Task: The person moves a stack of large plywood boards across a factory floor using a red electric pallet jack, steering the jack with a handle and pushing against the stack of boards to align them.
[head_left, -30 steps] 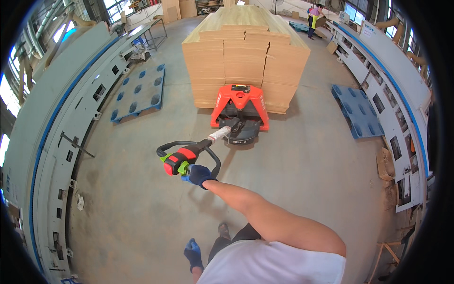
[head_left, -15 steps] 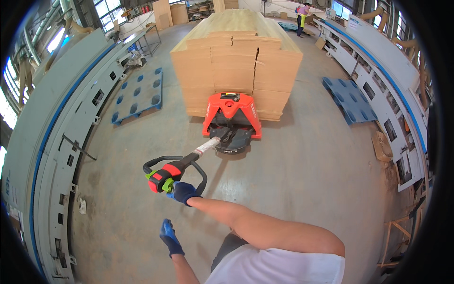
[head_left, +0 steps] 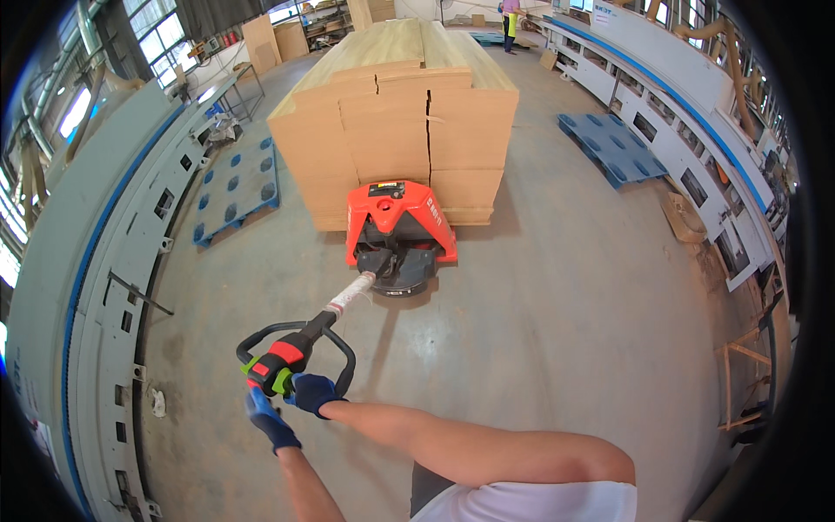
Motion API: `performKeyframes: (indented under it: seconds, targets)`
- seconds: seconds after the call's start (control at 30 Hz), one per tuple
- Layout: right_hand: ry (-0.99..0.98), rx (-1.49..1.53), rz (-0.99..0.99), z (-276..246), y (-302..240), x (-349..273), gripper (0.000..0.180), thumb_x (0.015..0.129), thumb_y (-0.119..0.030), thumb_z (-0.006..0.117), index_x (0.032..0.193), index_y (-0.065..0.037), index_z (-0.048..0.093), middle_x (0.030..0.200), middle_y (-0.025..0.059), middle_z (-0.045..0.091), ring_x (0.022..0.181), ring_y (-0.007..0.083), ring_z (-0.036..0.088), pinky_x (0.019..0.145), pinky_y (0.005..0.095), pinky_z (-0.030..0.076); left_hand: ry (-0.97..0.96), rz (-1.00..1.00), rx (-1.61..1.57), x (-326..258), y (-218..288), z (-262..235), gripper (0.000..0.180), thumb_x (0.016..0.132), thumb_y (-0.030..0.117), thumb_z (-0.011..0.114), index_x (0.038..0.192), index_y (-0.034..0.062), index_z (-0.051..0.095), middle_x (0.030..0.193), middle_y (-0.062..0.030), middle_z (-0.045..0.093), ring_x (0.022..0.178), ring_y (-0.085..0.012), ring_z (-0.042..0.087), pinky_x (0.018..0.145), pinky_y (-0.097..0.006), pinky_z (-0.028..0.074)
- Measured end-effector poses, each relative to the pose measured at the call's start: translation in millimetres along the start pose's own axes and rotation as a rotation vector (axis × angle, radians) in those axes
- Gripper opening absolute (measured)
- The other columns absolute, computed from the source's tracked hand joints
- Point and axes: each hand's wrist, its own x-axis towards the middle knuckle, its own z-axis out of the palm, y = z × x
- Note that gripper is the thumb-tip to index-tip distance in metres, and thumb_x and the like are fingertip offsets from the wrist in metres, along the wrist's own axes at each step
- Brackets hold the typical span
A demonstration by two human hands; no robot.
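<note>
A red electric pallet truck (head_left: pixel 401 209) stands at a tall stack of tan boards (head_left: pixel 391 130), its black base (head_left: pixel 404 274) toward me. From the base a long tiller (head_left: pixel 350 296), partly wrapped in white, slants to the lower left. It ends in a black loop handle with a red and black control head (head_left: pixel 285 352) and green thumb levers. My right hand (head_left: pixel 313 393), in a blue and navy glove, is closed round the handle beside the right green lever. My left hand (head_left: pixel 268 419), gloved alike, reaches the near end of the control head with fingers stretched out; contact is hard to make out.
Long grey machines line the left (head_left: pixel 122 252) and right (head_left: pixel 670 113) sides. Blue plastic pallets lie on the floor at left (head_left: pixel 237 191) and right (head_left: pixel 611 150). A metal rod (head_left: pixel 139 293) juts from the left machine. Far back right stands another person (head_left: pixel 510 22).
My left hand has risen from below to the handle's end. The handle, truck and stack sit further left in view; my right hand keeps its grip.
</note>
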Motion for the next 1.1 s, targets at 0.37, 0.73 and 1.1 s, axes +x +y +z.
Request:
performKeyframes:
  seconds: [0.37,0.73,1.1]
  targets:
    - [-0.008,0.073,0.007,64,-39,-50,0.03,0.082,-0.033,0.055,0.093,-0.007,0.059,0.09,0.0191,0.065,0.085,0.0359,0.064,0.071,0.0451,0.05,-0.485,-0.251,-0.613,-94,-2,-54,0.042,0.095,0.039,0.047,0.117,0.0046,0.053,0.099,-0.0094,0.064,0.09,-0.022,0.064,0.077,-0.033,0.053]
    - [-0.146,0.205,0.012,115,-82,-101,0.03,0.086,-0.032,0.051,0.097,-0.005,0.059,0.094,0.0192,0.065,0.09,0.0362,0.062,0.076,0.0446,0.049,-0.289,-0.046,-0.55,-113,-41,-126,0.031,0.097,0.032,0.043,0.105,0.0032,0.054,0.092,-0.008,0.06,0.086,-0.0186,0.058,0.079,-0.032,0.048]
    - [-0.042,0.451,-0.585,113,-76,-122,0.034,0.081,-0.019,0.06,0.11,-0.002,0.059,0.102,0.0213,0.063,0.095,0.0366,0.06,0.081,0.043,0.048,-0.032,-0.071,-0.606,-64,-33,-162,0.059,0.092,0.048,0.047,0.133,0.0066,0.039,0.116,-0.0132,0.056,0.095,-0.0251,0.053,0.08,-0.041,0.043]
